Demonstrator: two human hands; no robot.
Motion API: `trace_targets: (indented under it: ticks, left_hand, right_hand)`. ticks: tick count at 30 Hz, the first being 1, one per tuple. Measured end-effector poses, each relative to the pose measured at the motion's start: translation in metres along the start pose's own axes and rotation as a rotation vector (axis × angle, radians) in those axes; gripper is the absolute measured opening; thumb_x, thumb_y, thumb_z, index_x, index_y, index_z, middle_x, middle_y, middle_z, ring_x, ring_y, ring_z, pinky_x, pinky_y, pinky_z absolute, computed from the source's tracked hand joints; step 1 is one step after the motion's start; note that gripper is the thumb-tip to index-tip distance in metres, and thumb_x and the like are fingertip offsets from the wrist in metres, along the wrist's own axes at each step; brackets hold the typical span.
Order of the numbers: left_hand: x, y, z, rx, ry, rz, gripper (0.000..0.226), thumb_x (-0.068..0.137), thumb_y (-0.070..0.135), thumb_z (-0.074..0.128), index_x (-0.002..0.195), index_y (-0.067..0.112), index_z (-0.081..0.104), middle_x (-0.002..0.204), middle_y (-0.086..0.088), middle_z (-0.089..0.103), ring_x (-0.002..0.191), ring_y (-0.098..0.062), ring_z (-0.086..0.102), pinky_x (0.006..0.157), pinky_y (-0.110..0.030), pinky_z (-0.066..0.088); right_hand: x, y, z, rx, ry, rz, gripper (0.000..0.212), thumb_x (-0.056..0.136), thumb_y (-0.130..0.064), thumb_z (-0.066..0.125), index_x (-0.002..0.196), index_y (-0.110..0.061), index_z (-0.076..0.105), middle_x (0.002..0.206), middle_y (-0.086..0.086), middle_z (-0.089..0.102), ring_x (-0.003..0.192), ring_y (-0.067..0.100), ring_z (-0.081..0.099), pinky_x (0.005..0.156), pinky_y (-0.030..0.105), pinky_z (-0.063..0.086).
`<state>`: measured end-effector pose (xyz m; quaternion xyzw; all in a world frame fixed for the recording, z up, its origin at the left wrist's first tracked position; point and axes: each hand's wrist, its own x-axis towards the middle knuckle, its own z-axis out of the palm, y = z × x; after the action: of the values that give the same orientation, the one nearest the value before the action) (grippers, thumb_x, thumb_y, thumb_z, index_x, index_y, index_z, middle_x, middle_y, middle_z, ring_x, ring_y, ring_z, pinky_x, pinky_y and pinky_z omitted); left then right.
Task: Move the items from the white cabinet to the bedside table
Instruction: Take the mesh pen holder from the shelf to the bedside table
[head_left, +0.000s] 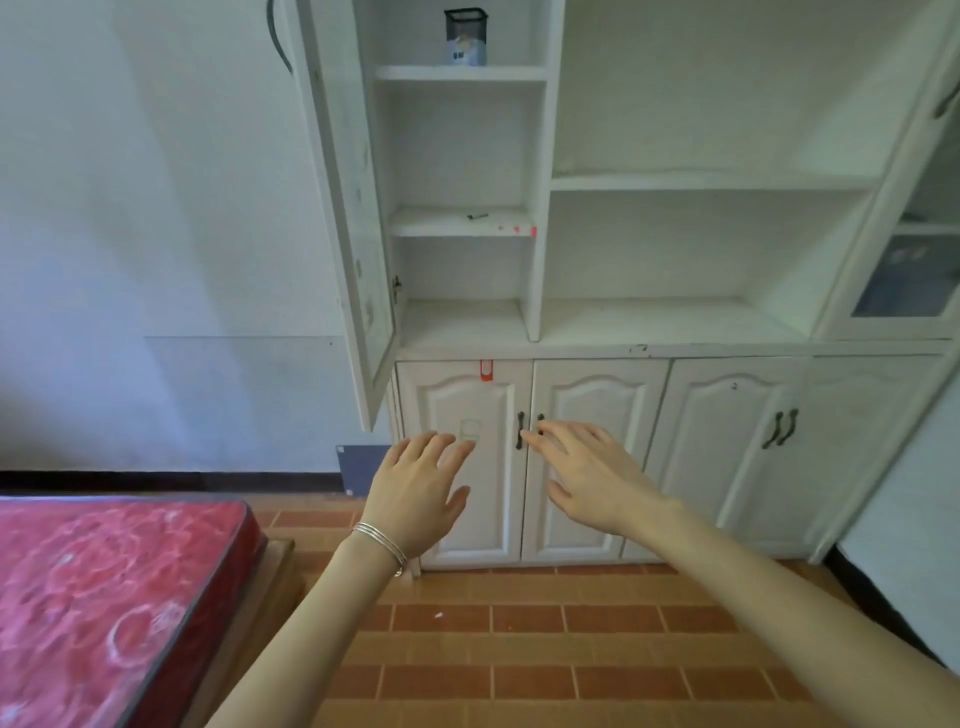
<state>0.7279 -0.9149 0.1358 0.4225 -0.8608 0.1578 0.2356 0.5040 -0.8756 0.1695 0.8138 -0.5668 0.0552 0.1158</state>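
The black mesh cup (466, 36) stands on the top shelf (460, 73) of the white cabinet (540, 208), in the thin left part. The cabinet is tall and stands against a pale wall (156, 208). Its tall left door (353, 208) hangs open, and the small doors (727, 457) at the bottom are shut. A flat white counter (675, 327) runs above those small doors. The floor (519, 649) is made of brown tiles. A bed (104, 597) with a red cover sits at the lower left.

The cup stands straight up, so its long side runs up and down. On the next shelf down, a small dark thing (477, 215) lies flat (it is too small to tell what it is). Its long side runs left to right, a bit tilted.

The left hand (421, 493) is held out in front of the small doors, low down and well apart from the cup. Its fingers are straight and a little spread, and they hold nothing. Thin silver bangles (382, 543) sit on that wrist. The right hand (587, 473) is beside it, with fingers spread wide and holding nothing. Its fingertips (540, 441) are in front of the dark handles (520, 431), and I cannot tell if they touch.
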Motion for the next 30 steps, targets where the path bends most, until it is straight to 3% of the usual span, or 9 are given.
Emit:
trace_targets:
  ticks: [9, 14, 18, 22, 30]
  left_hand:
    - [0.083, -0.073, 0.033, 0.02, 0.05, 0.055, 0.052, 0.068, 0.03, 0.076, 0.116, 0.015, 0.061, 0.106, -0.006, 0.065, 0.097, -0.028, 0.062, 0.08, -0.042, 0.05]
    - [0.127, -0.088, 0.057, 0.018, 0.027, 0.045, 0.052, 0.074, 0.034, 0.071, 0.121, 0.018, 0.057, 0.113, -0.005, 0.064, 0.104, -0.026, 0.059, 0.086, -0.043, 0.048]
    - [0.169, -0.104, 0.081, 0.036, 0.05, 0.016, 0.051, 0.075, 0.035, 0.07, 0.122, 0.019, 0.057, 0.114, -0.004, 0.063, 0.106, -0.026, 0.058, 0.089, -0.043, 0.048]
    - [0.219, -0.113, 0.104, 0.072, 0.103, -0.016, 0.053, 0.067, 0.031, 0.078, 0.115, 0.016, 0.061, 0.106, -0.005, 0.066, 0.098, -0.027, 0.063, 0.082, -0.042, 0.051]
    - [0.314, -0.123, 0.136, 0.119, 0.128, -0.106, 0.051, 0.072, 0.035, 0.074, 0.118, 0.018, 0.06, 0.109, -0.003, 0.066, 0.1, -0.024, 0.062, 0.082, -0.04, 0.05]
  right_hand:
    - [0.098, 0.033, 0.005, 0.003, 0.079, 0.049, 0.057, 0.088, -0.022, 0.048, 0.141, -0.017, 0.028, 0.143, 0.003, 0.034, 0.13, 0.02, 0.031, 0.107, 0.035, 0.023]
    - [0.136, 0.065, 0.008, 0.026, 0.09, 0.049, 0.056, 0.091, -0.022, 0.046, 0.143, -0.017, 0.025, 0.146, 0.003, 0.031, 0.133, 0.019, 0.027, 0.109, 0.032, 0.019]
    - [0.171, 0.103, 0.016, 0.033, 0.113, 0.018, 0.054, 0.091, -0.021, 0.045, 0.142, -0.016, 0.027, 0.146, 0.002, 0.031, 0.133, 0.018, 0.027, 0.109, 0.03, 0.017]
    - [0.208, 0.153, 0.027, 0.049, 0.116, -0.003, 0.055, 0.093, -0.022, 0.044, 0.143, -0.017, 0.024, 0.149, 0.004, 0.028, 0.135, 0.02, 0.024, 0.112, 0.031, 0.015]
    - [0.288, 0.248, 0.031, 0.003, 0.135, -0.069, 0.054, 0.093, -0.023, 0.043, 0.143, -0.018, 0.024, 0.148, 0.004, 0.029, 0.133, 0.021, 0.028, 0.109, 0.032, 0.021]
